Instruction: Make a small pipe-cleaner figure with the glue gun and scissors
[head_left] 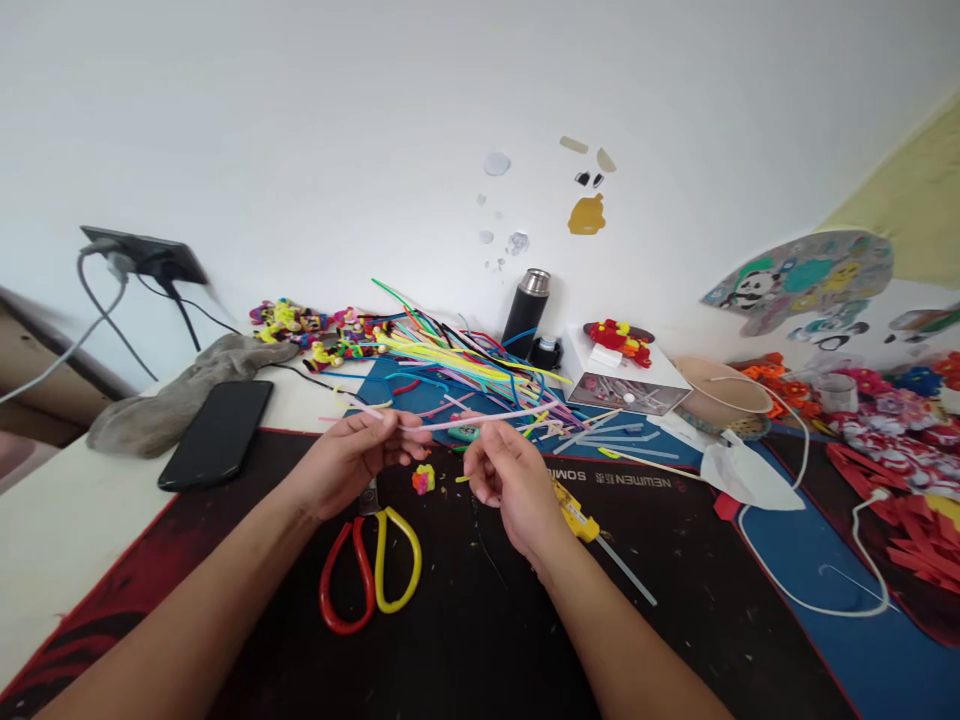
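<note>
A pale pink pipe cleaner (442, 425) stretches between my two hands above the dark mat. My left hand (352, 455) pinches it between thumb and fingers, with one end sticking out past the thumb to the upper left. My right hand (514, 475) pinches it farther right, and its other end points right beyond the fingers. Scissors with one red and one yellow handle (397, 560) lie under and below my left hand. Between the hands, a small pink, orange and yellow fuzzy piece (424, 479) rests on the mat. Beside my right wrist lies a yellow glue gun (577, 515) with a clear stick.
Many coloured pipe cleaners (465, 360) are heaped behind the hands. A black phone (217, 435) lies at left. Behind stand a black thermos (527, 305) and a white drawer box (630, 385). A bowl (724, 392), white cable and red flower pieces (926, 540) are at right.
</note>
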